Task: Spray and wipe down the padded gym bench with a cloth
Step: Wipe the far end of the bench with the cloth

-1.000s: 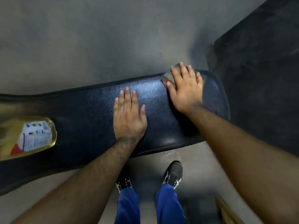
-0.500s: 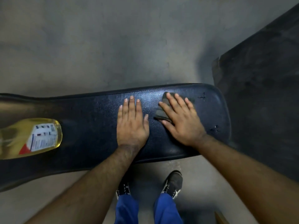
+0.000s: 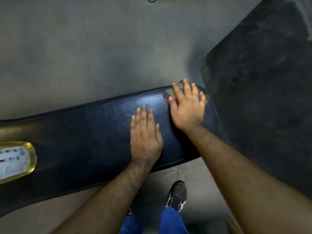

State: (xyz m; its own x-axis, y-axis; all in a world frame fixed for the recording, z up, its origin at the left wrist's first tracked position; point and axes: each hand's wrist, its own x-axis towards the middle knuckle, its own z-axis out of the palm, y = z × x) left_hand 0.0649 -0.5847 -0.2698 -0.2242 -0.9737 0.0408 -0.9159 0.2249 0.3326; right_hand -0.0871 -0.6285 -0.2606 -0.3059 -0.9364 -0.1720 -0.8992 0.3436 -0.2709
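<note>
Here one bottle [image 3: 16, 159] of yellow liquid lies on the worktop [image 3: 84, 132]; two hands flat, the right hand [image 3: 186, 107] pressing one cloth [image 3: 170, 92], the left hand [image 3: 145, 135] bare.

Dim, soft overhead light for you here.
Your right hand [image 3: 187, 105] blurs; the bench [image 3: 94, 132] sheens and bows toward the left edge.
</note>
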